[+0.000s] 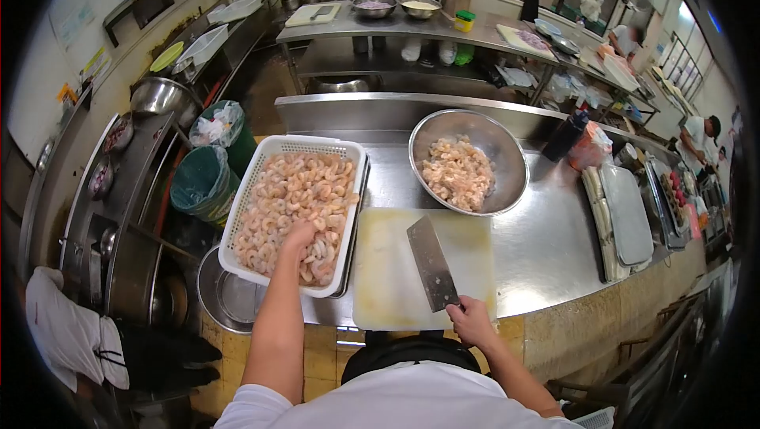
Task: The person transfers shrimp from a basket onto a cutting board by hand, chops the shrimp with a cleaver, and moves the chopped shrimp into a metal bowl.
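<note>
Peeled shrimp (297, 184) fill a white perforated basket (229, 233) on the left of the steel table. Among them rests my left hand (299, 237), its fingertips hidden in the pile. My right hand (473, 322) is wrapped round the handle of a cleaver (431, 263), whose broad blade lies over the white cutting board (384, 286). No shrimp show on the board. Behind the board a steel bowl (513, 172) holds cut shrimp pieces (457, 176).
Dark bottle (566, 136) and stacked trays (625, 215) stand on the right. Green bins (202, 180) and a steel pot (229, 290) are at the left. A person (75, 326) is at lower left; others stand behind the back table (340, 29) and far right.
</note>
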Demonstrator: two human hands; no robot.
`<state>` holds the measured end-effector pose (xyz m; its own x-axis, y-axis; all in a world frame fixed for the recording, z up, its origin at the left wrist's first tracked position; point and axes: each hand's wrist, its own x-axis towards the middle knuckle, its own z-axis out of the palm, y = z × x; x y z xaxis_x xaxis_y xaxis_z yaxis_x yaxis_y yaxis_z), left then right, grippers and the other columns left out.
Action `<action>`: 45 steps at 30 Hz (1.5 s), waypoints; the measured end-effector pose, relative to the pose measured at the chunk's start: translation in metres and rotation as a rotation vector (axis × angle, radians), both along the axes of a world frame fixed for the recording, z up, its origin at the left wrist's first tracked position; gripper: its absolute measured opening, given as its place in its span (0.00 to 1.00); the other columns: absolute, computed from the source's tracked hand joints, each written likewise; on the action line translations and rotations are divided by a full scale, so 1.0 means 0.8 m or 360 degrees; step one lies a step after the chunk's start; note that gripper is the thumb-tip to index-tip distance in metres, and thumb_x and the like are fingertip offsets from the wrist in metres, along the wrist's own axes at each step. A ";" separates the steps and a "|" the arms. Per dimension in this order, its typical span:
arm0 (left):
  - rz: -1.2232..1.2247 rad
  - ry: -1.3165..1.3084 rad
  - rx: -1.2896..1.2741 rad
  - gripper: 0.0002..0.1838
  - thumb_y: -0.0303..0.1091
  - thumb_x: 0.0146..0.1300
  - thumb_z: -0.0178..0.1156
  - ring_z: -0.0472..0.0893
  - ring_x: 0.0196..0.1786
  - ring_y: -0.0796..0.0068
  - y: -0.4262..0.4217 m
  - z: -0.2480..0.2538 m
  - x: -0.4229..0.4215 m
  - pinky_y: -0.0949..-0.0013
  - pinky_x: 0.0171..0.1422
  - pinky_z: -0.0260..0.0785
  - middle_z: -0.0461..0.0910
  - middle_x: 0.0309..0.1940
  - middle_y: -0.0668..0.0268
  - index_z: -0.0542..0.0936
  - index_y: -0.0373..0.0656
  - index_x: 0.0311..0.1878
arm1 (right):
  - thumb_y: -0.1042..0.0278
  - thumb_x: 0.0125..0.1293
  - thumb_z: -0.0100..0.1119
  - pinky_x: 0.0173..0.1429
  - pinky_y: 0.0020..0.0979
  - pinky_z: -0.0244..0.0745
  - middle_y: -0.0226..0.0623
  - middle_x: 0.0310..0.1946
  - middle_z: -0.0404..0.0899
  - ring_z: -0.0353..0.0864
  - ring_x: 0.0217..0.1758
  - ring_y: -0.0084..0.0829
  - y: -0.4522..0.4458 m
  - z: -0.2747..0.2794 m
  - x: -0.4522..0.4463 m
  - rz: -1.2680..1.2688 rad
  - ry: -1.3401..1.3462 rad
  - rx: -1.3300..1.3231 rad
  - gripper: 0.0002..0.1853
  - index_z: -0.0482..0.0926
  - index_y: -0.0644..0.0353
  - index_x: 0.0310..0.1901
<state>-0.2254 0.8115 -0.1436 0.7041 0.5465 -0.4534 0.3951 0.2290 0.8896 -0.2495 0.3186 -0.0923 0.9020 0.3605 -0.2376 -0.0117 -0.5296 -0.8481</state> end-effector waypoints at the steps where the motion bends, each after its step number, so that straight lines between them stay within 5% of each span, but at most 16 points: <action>1: 0.0039 -0.0054 -0.0258 0.17 0.45 0.75 0.61 0.87 0.34 0.64 0.002 0.004 -0.003 0.60 0.32 0.82 0.86 0.36 0.59 0.84 0.37 0.47 | 0.61 0.71 0.65 0.33 0.42 0.72 0.49 0.19 0.76 0.75 0.23 0.36 -0.001 0.001 0.001 0.0000 0.0007 0.0008 0.18 0.81 0.73 0.36; 6: 0.0267 -0.0355 -0.0890 0.14 0.46 0.73 0.66 0.86 0.33 0.64 -0.009 0.025 -0.019 0.64 0.23 0.78 0.83 0.38 0.61 0.79 0.48 0.52 | 0.61 0.70 0.65 0.33 0.43 0.72 0.52 0.20 0.75 0.75 0.24 0.36 -0.016 0.001 0.011 0.0008 0.0014 0.0035 0.18 0.81 0.73 0.36; 7: 0.0381 -0.0328 -0.0979 0.14 0.47 0.74 0.64 0.86 0.32 0.64 -0.018 0.042 -0.019 0.66 0.21 0.73 0.82 0.37 0.63 0.78 0.51 0.55 | 0.62 0.71 0.64 0.30 0.40 0.72 0.45 0.20 0.75 0.76 0.23 0.32 -0.020 -0.001 0.015 0.0040 -0.0001 0.0020 0.16 0.80 0.71 0.36; 9: 0.0361 -0.0443 -0.0848 0.14 0.44 0.72 0.66 0.85 0.32 0.65 -0.035 0.069 -0.017 0.66 0.22 0.72 0.81 0.36 0.65 0.78 0.51 0.54 | 0.64 0.74 0.63 0.25 0.33 0.72 0.31 0.20 0.75 0.77 0.20 0.24 -0.029 -0.006 0.023 0.0103 -0.0030 -0.0010 0.14 0.78 0.67 0.35; 15: -0.0046 -0.0394 -0.0432 0.12 0.32 0.66 0.67 0.85 0.33 0.68 -0.139 0.126 0.014 0.66 0.24 0.71 0.81 0.36 0.65 0.79 0.51 0.51 | 0.62 0.73 0.64 0.26 0.35 0.71 0.34 0.19 0.75 0.76 0.21 0.25 -0.049 -0.027 0.045 0.0130 0.0034 0.0005 0.16 0.77 0.69 0.34; 18: -0.0427 -0.0158 -0.0117 0.10 0.33 0.66 0.66 0.84 0.33 0.71 -0.209 0.099 0.039 0.63 0.26 0.72 0.82 0.34 0.66 0.81 0.48 0.49 | 0.60 0.71 0.65 0.31 0.40 0.74 0.44 0.20 0.77 0.79 0.23 0.34 -0.046 0.005 0.047 0.0168 -0.0072 -0.0114 0.18 0.78 0.71 0.34; 23: -0.0689 -0.0041 0.0615 0.22 0.36 0.64 0.68 0.91 0.47 0.58 -0.294 -0.012 0.070 0.56 0.52 0.84 0.91 0.50 0.54 0.87 0.44 0.61 | 0.63 0.69 0.63 0.39 0.52 0.78 0.60 0.26 0.81 0.84 0.30 0.58 -0.038 0.006 0.044 0.0145 -0.0313 -0.0272 0.15 0.81 0.71 0.37; 26: -0.0941 0.0220 0.0966 0.27 0.30 0.63 0.63 0.90 0.52 0.53 -0.323 0.089 0.046 0.60 0.62 0.81 0.91 0.50 0.49 0.87 0.53 0.67 | 0.65 0.68 0.61 0.48 0.56 0.79 0.64 0.33 0.84 0.85 0.39 0.65 -0.032 0.017 0.044 0.0157 -0.0340 -0.0321 0.13 0.83 0.70 0.39; 32: -0.0954 0.0349 0.1454 0.18 0.33 0.59 0.65 0.89 0.53 0.50 -0.282 0.173 0.028 0.55 0.61 0.81 0.90 0.45 0.48 0.93 0.54 0.52 | 0.66 0.68 0.60 0.53 0.58 0.80 0.64 0.39 0.85 0.85 0.45 0.66 -0.025 0.004 0.038 0.0164 -0.0381 -0.0305 0.12 0.83 0.68 0.43; 35: -0.0372 -0.0235 0.1680 0.14 0.35 0.59 0.67 0.88 0.53 0.48 -0.227 0.159 0.014 0.53 0.65 0.78 0.90 0.48 0.49 0.92 0.46 0.48 | 0.65 0.70 0.60 0.53 0.58 0.79 0.64 0.39 0.85 0.85 0.45 0.66 -0.024 0.007 0.036 0.0152 -0.0407 -0.0313 0.13 0.83 0.67 0.46; 37: -0.0055 -0.0132 0.1985 0.16 0.40 0.59 0.69 0.87 0.54 0.47 -0.154 0.148 0.005 0.53 0.66 0.78 0.90 0.49 0.50 0.92 0.42 0.47 | 0.64 0.71 0.59 0.52 0.59 0.79 0.64 0.38 0.85 0.86 0.44 0.66 -0.026 0.010 0.030 0.0133 -0.0395 -0.0327 0.14 0.83 0.67 0.49; 39: -0.0117 0.0689 0.1938 0.28 0.52 0.56 0.72 0.83 0.66 0.45 -0.104 0.176 -0.030 0.51 0.73 0.74 0.88 0.56 0.45 0.90 0.41 0.54 | 0.63 0.73 0.59 0.52 0.59 0.79 0.64 0.37 0.85 0.86 0.44 0.66 -0.025 0.014 0.029 0.0105 -0.0368 -0.0348 0.15 0.82 0.67 0.51; 41: -0.0384 0.1007 0.1421 0.39 0.61 0.55 0.74 0.84 0.67 0.47 -0.019 0.105 -0.055 0.53 0.72 0.75 0.86 0.61 0.44 0.88 0.39 0.62 | 0.62 0.74 0.58 0.51 0.60 0.79 0.64 0.37 0.86 0.86 0.43 0.66 -0.025 0.023 0.025 0.0099 -0.0329 -0.0389 0.16 0.82 0.66 0.52; 45: -0.0712 0.0987 0.1165 0.44 0.62 0.55 0.76 0.86 0.65 0.49 -0.021 0.098 -0.049 0.55 0.71 0.77 0.85 0.65 0.46 0.84 0.42 0.70 | 0.61 0.74 0.58 0.51 0.60 0.79 0.64 0.37 0.86 0.86 0.44 0.66 -0.026 0.016 0.021 0.0115 -0.0315 -0.0440 0.17 0.82 0.66 0.55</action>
